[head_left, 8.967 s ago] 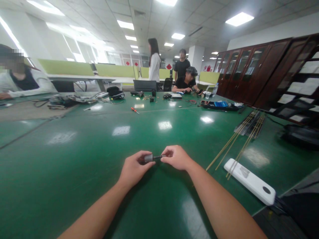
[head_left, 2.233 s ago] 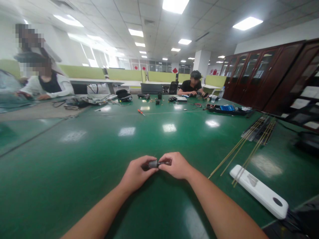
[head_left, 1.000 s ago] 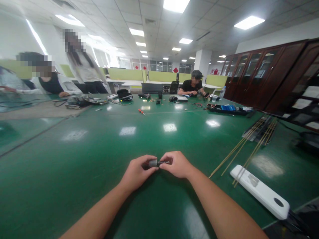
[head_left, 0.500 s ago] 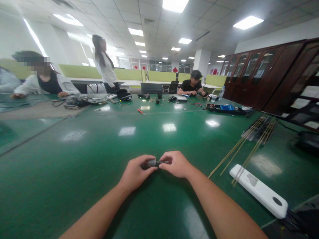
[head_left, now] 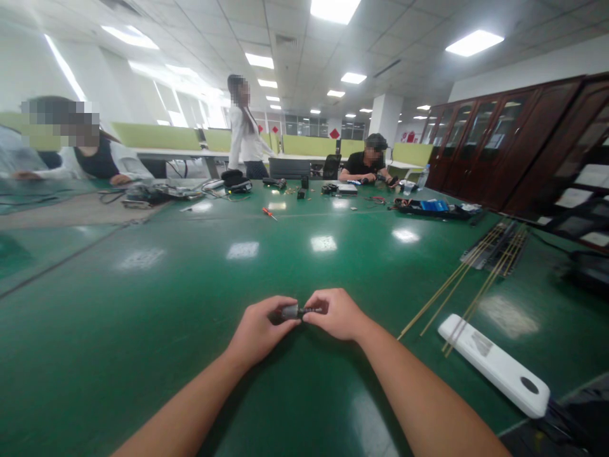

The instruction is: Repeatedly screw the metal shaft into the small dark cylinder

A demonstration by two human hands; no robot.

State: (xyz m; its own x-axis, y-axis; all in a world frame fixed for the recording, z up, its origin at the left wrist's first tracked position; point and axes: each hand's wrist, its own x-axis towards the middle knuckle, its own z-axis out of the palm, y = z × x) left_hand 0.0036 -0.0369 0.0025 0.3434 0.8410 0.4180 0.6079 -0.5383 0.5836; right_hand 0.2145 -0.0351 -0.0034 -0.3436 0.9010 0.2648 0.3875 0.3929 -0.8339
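Head view: the left hand is pinching a grey cylinder at the near middle of the green table, while the right hand is pinching the dark rod on its right side.

Screwdriver on tbl beyond L hand & R hand, sticks to R, cabinets behind.

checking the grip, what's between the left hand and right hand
In the head view, a small grey cylinder held by the left hand, and a thin dark shaft running from it to the right hand.
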